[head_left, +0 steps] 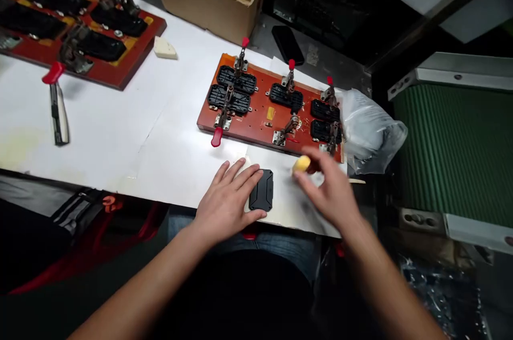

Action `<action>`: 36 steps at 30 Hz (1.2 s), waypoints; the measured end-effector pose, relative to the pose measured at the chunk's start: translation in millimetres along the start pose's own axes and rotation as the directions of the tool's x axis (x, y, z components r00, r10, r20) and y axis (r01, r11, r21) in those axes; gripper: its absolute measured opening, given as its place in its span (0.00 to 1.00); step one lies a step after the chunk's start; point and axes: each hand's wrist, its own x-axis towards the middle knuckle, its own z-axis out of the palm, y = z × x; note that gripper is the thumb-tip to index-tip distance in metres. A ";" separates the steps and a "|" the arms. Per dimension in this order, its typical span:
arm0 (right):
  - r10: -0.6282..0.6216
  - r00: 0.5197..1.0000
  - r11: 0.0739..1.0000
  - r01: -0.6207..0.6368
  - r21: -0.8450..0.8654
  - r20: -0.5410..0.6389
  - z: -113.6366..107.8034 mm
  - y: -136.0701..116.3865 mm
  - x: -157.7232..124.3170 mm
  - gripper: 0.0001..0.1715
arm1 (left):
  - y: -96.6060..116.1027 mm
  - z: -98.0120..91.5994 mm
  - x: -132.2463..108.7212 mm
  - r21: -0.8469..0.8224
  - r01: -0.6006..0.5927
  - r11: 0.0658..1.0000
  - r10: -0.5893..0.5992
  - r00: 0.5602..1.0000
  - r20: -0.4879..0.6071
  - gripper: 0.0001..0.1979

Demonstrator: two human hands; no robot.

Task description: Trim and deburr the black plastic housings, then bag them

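Observation:
My left hand [228,198] lies flat on the white table, fingers spread, its thumb and forefinger touching the side of a small black plastic part [261,190]. My right hand [326,187] hovers just right of that part, blurred, with a small yellow piece [301,163] pinched at its fingertips. Behind both hands sits a red-brown clamp fixture [262,118] carrying several black parts under toggle clamps with red handles.
A second, larger clamp fixture [120,75] lies at the far left, with a utility knife [59,115] in front of it and a white wedge [164,48] beside it. A cardboard box [208,0], a phone [287,43], a plastic bag [371,131] and a green conveyor [457,147] surround the fixture.

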 end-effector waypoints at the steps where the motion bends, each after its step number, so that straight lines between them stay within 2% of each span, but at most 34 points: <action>1: 0.007 1.000 0.996 -0.009 0.086 0.018 13.2 -5.2 -13.6 0.22 | -0.1 0.8 0.1 -0.002 -0.003 1.000 0.003 1.000 -0.004 0.42; 4: 0.033 0.999 0.978 -0.029 0.207 -0.015 51.0 -12.3 -33.6 0.16 | -1.1 1.6 1.4 -0.010 -0.001 1.000 0.001 1.000 -0.011 0.39; 7: 0.030 0.996 0.986 -0.016 0.165 -0.084 67.3 -11.1 -31.2 0.15 | -2.6 1.5 3.4 -0.011 -0.004 1.000 0.004 1.000 -0.010 0.39; 9: 0.039 0.997 0.991 -0.028 0.133 -0.074 65.4 -12.0 -27.9 0.15 | -3.3 1.5 4.4 -0.014 -0.006 1.000 0.006 1.000 -0.002 0.40; 14: 0.001 0.998 0.996 -0.007 0.087 0.064 50.7 -15.1 -20.3 0.16 | -5.1 3.3 5.6 -0.058 0.009 0.998 -0.008 1.000 0.006 0.41; 18: 0.041 0.999 0.998 -0.041 0.039 -0.007 48.9 -7.5 -10.1 0.11 | -6.4 4.6 6.0 -0.071 0.025 0.997 -0.024 1.000 0.007 0.41; 25: 0.027 1.000 0.994 -0.026 0.104 -0.007 54.5 -15.2 -17.0 0.12 | -6.7 4.8 5.9 -0.039 0.017 0.999 -0.017 1.000 0.010 0.39; 29: -0.008 0.998 0.993 0.002 0.115 0.058 54.0 -17.1 -14.9 0.10 | -6.6 5.3 6.5 -0.050 0.007 0.999 -0.008 1.000 -0.006 0.39; 33: -0.028 0.999 0.993 0.024 0.119 0.028 49.3 -15.9 -22.8 0.09 | -4.8 6.0 7.3 -0.026 0.017 1.000 -0.017 0.999 -0.027 0.40; 36: -0.008 0.991 0.985 -0.016 0.171 0.134 46.1 -17.3 -31.8 0.11 | -2.8 5.4 7.2 -0.024 0.001 1.000 -0.001 1.000 -0.015 0.39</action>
